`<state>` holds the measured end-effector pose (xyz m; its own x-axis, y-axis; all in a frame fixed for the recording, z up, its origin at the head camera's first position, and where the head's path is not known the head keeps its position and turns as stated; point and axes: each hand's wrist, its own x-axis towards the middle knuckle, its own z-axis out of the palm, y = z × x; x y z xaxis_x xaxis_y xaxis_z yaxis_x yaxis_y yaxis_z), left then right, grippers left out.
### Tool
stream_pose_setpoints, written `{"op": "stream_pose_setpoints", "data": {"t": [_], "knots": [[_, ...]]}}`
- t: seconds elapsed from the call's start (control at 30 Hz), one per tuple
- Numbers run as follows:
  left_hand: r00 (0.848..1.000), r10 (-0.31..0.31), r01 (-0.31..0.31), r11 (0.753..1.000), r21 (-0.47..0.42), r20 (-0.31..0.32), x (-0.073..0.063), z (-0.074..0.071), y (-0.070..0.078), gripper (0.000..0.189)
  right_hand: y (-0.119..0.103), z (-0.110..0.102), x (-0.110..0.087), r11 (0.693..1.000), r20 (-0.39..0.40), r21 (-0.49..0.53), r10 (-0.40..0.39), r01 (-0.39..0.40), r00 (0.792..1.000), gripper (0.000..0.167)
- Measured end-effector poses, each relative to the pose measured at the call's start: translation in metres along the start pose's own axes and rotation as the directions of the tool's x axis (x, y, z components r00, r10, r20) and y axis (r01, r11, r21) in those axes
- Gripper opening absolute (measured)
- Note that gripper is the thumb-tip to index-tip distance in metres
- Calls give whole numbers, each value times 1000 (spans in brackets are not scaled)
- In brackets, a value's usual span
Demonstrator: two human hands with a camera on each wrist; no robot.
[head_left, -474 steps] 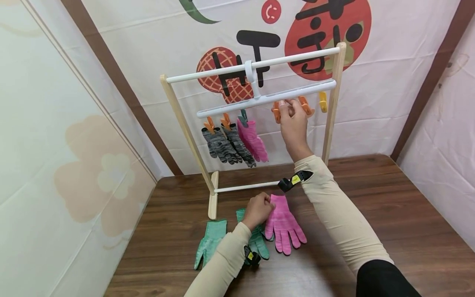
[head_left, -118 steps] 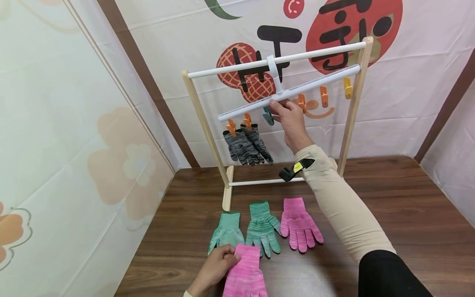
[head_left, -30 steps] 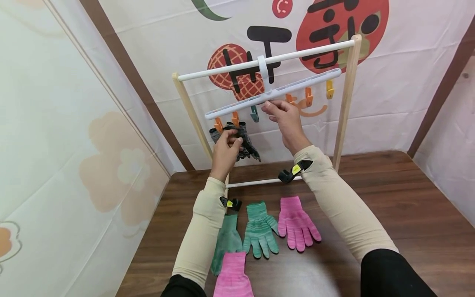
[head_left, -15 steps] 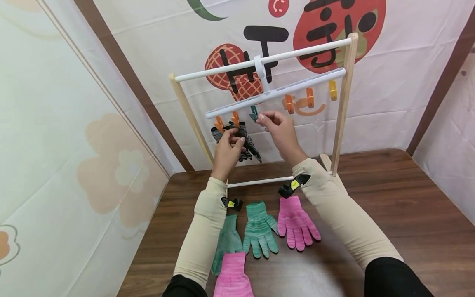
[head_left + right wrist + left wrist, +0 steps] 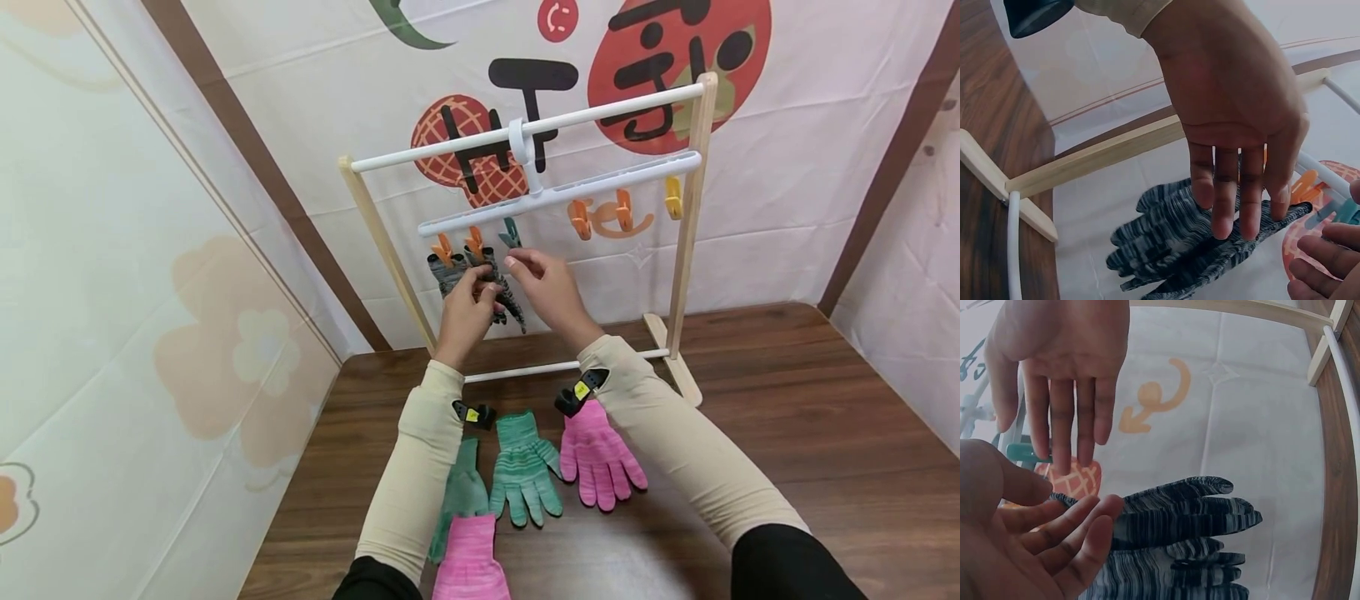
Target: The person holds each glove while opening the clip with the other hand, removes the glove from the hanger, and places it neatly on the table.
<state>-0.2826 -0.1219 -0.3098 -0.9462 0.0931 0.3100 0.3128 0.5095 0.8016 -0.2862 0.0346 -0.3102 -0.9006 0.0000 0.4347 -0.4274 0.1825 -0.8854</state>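
Observation:
Two grey-black striped gloves (image 5: 1166, 515) hang by their cuffs from orange clips (image 5: 474, 242) on the left half of a pale hanger (image 5: 600, 185). My left hand (image 5: 465, 312) is in front of them with loosely bent fingers; in the left wrist view its thumb stands apart from the fingertips. Beside it a teal clip (image 5: 510, 233) hangs with no glove in it. My right hand (image 5: 551, 287) is just below that clip, fingers fairly straight in the left wrist view and nothing between them. The two hands' fingertips face each other across a small gap.
A wooden rack (image 5: 678, 275) carries the hanger. Two orange clips (image 5: 580, 219) and a yellow clip (image 5: 672, 198) hang on its right. On the table (image 5: 750, 400) lie a pink glove (image 5: 600, 458), a green glove (image 5: 525, 467), a paler green glove (image 5: 465, 487) and a front pink glove (image 5: 471, 558).
The pink glove once on the teal clip now lies at the table's front. My left hand has risen from it to the grey gloves. My right hand has dropped from the hanger bar.

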Motion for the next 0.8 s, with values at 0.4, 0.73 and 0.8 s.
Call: {"op": "stream_pose_setpoints", "data": {"t": [0.4, 0.73, 0.8], "knots": [[999, -13, 13, 1000, -1, 40, 1, -3, -4, 36, 16, 16, 5, 998, 138, -24, 67, -65, 988, 58], [993, -104, 109, 989, -100, 58, 16, 0, -15, 48, 17, 22, 12, 996, 156, -7, 90, -90, 984, 58], [989, -117, 128, 984, -125, 91, 18, 2, -17, 49, 17, 24, 13, 995, 166, -1, 98, -99, 981, 60]]}}
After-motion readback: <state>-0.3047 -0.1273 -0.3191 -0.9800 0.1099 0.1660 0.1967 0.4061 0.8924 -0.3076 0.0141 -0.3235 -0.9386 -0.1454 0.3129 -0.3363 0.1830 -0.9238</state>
